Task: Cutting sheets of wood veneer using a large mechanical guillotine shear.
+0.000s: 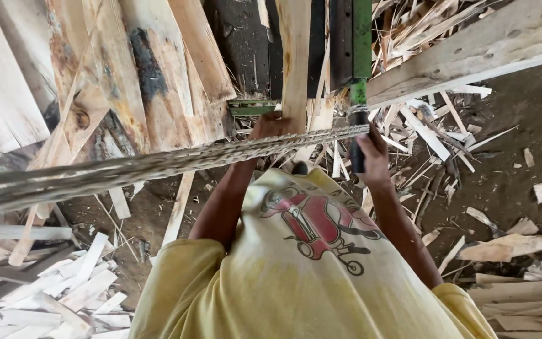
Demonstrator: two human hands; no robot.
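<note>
Stacked boards [114, 69] leaned at upper left, above a floor [509, 182] littered with offcuts. A pale plank [295, 56] stood upright ahead, the left hand [271, 125] clasping its lower end. The right hand [371, 154] closed its grip around a dark handle [357, 147] below a green bar [362, 37].

Pale wooden plank [295, 56], upright, rough-edged, beside dark-gripped green lever [359, 94], also upright

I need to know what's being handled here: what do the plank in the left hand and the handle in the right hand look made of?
Plank: bare, unfinished wood, pale with grain streaks and a rough edge; the left hand holds its lower end. Handle: likely green-painted metal, from its straight, hard edges, with pale wrapping and a dark, perhaps rubber, sleeve where the right hand closes on it.
</note>
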